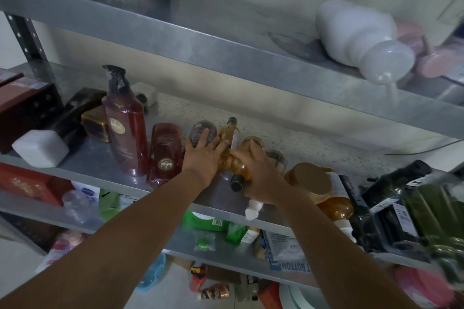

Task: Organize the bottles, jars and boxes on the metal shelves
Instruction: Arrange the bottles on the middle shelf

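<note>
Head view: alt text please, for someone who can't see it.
On the middle metal shelf, the left hand lies flat on a dark-labelled bottle and the right hand curls around an amber bottle. A red pump bottle stands left of them.

Reaching forward with both bare forearms [150, 210], pressing palm down with the left grip [200, 155], fingers [209, 138] straight and splayed, curling the right grip [261, 175] over an amber bottle [239, 167], grips close side by side

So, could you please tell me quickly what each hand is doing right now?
Left hand: open, straight fingers resting on a clear bottle.
Right hand: fingers curled round an amber bottle, gripping it.
</note>
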